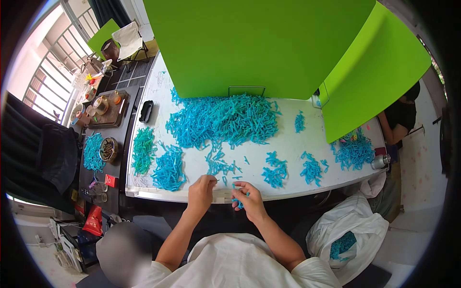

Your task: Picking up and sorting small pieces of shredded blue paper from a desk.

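Close to the table's front edge, my left hand (201, 191) is closed in a pinch. A tiny thin dark piece pokes out at its fingertips, too small to name. My right hand (250, 199) is curled around several small blue plastic pieces (238, 203), with another blue bit at its thumb and forefinger. Just beyond my hands lies a loose scatter of blue pieces (218, 165) on the white table (201, 194). Farther back rises a large heap of blue and teal pieces (223, 120). Left of my hands sits a blue pile (169, 169) beside a greener one (143, 151).
Smaller blue piles (274, 170) lie to the right, with a bigger pile (353, 150) by a metal can (380, 162). Green panels (259, 48) stand behind; another person's arm (394, 134) shows at right. A white sack (357, 218) holds more pieces. A dark side table (115, 192) stands left.
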`<state>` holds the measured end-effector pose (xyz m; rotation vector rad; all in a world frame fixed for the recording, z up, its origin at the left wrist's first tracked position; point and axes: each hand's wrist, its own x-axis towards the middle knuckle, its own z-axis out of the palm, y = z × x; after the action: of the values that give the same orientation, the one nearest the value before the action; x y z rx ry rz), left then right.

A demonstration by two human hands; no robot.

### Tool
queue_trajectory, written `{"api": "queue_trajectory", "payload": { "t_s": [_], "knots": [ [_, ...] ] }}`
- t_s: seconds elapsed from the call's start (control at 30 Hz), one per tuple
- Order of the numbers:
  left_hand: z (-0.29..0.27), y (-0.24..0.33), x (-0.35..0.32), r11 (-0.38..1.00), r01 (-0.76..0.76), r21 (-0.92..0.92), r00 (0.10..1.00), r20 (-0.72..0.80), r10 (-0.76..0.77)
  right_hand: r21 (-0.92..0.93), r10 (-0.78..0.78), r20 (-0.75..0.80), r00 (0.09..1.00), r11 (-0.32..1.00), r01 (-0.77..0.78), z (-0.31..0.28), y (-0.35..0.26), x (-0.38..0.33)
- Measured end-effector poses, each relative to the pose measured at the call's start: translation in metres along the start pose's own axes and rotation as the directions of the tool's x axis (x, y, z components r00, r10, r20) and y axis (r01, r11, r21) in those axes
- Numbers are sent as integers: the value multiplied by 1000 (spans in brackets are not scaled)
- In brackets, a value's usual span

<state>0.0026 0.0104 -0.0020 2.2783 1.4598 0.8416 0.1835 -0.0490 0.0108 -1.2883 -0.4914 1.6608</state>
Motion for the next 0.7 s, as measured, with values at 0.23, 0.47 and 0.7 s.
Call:
{"api": "queue_trajectory", "payload": {
  "t_s": [0.23,0.47,0.7],
  "knots": [
    [-9,25,-10,688,426,-587,902,219,-371,-124,-184,-43,982,976,177,11,5,4],
    [-1,29,-15,706,405,-582,901,121,-417,-108,-212,-102,972,974,201,12,6,2],
    [1,30,-13,744,350,-569,925,88,-369,-100,-202,-117,972,977,191,11,5,1]
  ]
}}
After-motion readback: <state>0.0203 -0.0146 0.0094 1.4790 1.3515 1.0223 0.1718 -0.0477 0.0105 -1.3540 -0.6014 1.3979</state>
